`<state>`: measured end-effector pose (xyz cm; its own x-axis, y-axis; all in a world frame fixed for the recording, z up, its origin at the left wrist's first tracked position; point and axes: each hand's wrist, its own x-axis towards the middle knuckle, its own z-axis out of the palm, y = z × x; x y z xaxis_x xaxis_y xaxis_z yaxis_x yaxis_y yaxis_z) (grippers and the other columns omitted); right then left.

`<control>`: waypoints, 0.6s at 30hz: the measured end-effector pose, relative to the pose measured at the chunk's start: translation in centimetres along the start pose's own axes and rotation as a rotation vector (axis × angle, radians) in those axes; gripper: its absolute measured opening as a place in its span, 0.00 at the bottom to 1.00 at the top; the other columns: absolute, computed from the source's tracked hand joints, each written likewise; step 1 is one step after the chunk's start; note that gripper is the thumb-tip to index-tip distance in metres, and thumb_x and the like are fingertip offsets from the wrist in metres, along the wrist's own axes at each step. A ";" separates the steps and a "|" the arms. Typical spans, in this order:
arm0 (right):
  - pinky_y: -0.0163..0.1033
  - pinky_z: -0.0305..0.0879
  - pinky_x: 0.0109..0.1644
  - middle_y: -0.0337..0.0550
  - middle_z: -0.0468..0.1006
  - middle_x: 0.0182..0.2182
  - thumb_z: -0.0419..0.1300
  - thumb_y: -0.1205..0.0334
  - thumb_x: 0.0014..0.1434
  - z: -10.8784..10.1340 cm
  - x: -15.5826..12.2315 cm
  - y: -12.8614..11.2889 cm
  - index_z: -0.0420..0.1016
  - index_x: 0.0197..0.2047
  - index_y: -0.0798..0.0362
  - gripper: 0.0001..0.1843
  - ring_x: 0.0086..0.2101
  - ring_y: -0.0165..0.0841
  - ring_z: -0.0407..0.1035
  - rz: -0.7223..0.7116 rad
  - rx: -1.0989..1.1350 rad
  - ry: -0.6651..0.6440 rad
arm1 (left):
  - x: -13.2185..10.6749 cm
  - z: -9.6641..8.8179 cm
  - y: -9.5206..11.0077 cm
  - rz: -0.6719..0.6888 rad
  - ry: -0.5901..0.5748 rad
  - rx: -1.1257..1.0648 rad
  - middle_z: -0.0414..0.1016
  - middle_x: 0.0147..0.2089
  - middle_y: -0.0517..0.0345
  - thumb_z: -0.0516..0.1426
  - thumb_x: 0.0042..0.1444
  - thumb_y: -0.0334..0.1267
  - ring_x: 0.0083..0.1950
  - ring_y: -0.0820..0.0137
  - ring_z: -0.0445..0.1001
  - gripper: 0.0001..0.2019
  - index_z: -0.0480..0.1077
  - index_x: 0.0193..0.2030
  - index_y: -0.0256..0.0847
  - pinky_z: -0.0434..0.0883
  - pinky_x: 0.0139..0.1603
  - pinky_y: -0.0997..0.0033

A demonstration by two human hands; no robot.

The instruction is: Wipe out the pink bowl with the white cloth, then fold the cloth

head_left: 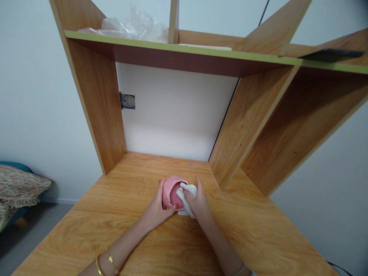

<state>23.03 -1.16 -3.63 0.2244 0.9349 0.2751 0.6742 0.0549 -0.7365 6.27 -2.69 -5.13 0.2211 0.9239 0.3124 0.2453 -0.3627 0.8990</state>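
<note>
A pink, hollow, faceted container (169, 189) is tilted so that its round opening faces me, low over the wooden desk. My left hand (156, 211) grips it from the left, the thumb along the lower rim and the fingers behind the side. Bunched in my right hand (199, 201) is a white cloth or tissue (187, 197), pressed at the right edge of the opening and partly inside it. One end of the white piece hangs below the container. The far side of the container is hidden.
The wooden desk (129, 230) has a shelf unit at its back, with side panels (97, 103) and a green-edged shelf (161, 46). A clear plastic bag (135, 27) and a dark flat object (333, 55) lie on that shelf. A wall socket box (128, 101) shows behind.
</note>
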 end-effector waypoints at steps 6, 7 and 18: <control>0.38 0.64 0.34 0.45 0.76 0.36 0.54 0.58 0.53 -1.7 -0.1 -0.6 0.43 0.65 0.51 0.38 0.33 0.38 0.72 -0.146 -0.233 -0.039 | -0.4 -0.8 1.5 0.063 -0.034 0.214 0.54 0.64 0.49 0.56 0.47 0.34 0.61 0.59 0.59 0.44 0.35 0.67 0.41 0.57 0.60 0.58; 0.38 0.64 0.34 0.46 0.76 0.36 0.54 0.59 0.53 -1.8 -0.1 -0.6 0.43 0.65 0.51 0.38 0.33 0.38 0.72 -0.183 -0.241 -0.039 | -0.5 -0.9 1.7 0.075 -0.044 0.260 0.56 0.64 0.49 0.56 0.45 0.33 0.60 0.59 0.60 0.45 0.35 0.67 0.41 0.58 0.59 0.58; 0.36 0.61 0.32 0.44 0.76 0.29 0.51 0.65 0.53 -1.3 0.0 0.1 0.44 0.64 0.56 0.37 0.29 0.37 0.71 -0.204 -0.224 -0.135 | -0.5 -1.4 2.4 0.112 -0.092 0.369 0.57 0.63 0.47 0.56 0.47 0.38 0.56 0.57 0.65 0.44 0.36 0.67 0.41 0.63 0.54 0.59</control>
<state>23.99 -1.64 -2.93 -0.0164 0.9513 0.3078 0.8371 0.1814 -0.5160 5.38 -3.82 -2.69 0.3458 0.8671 0.3585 0.5338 -0.4961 0.6849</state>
